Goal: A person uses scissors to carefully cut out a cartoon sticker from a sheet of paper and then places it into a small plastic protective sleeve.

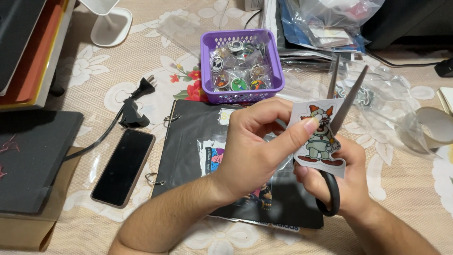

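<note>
My left hand [257,146] pinches a white sticker with a cartoon clown [318,134] between thumb and fingers, holding it up over a black ring binder [188,141]. My right hand [347,182] grips black-handled scissors [347,97]. Their blades are spread apart and point up and away, with the sticker's right edge between them. More stickers lie on the binder under my left hand, partly hidden.
A purple basket [275,61] of wrapped round badges stands behind the binder. A dark phone [123,167] and a black plug with cable [134,106] lie to the left. Clear plastic bags [387,104] and a tape roll [436,127] are at right. Dark foam sheets [33,156] lie far left.
</note>
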